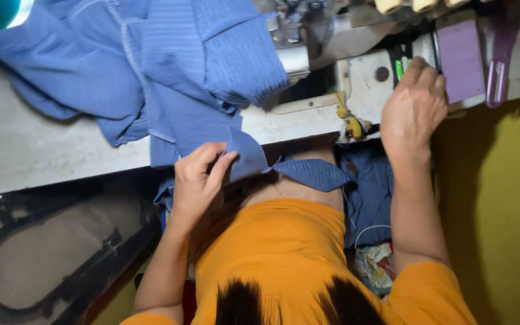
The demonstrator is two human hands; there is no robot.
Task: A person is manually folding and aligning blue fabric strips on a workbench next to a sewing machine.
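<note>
My left hand [200,180] pinches the lower edge of a blue ribbed fabric [164,72] that lies heaped over the worktable [31,150] and hangs off its front edge toward my lap. A blue strip of that fabric [314,173] crosses over my orange shirt. My right hand [413,108] reaches to the right end of the sewing machine [332,36], fingertips resting on a small control panel with a green light [399,67]. It holds nothing.
A purple flat pad [461,60] and a purple-handled tool [501,69] sit on the machine's right side. A yellow scrap [351,123] hangs at the table edge. A black metal frame [43,265] stands under the table at left; a yellow surface [507,216] is at right.
</note>
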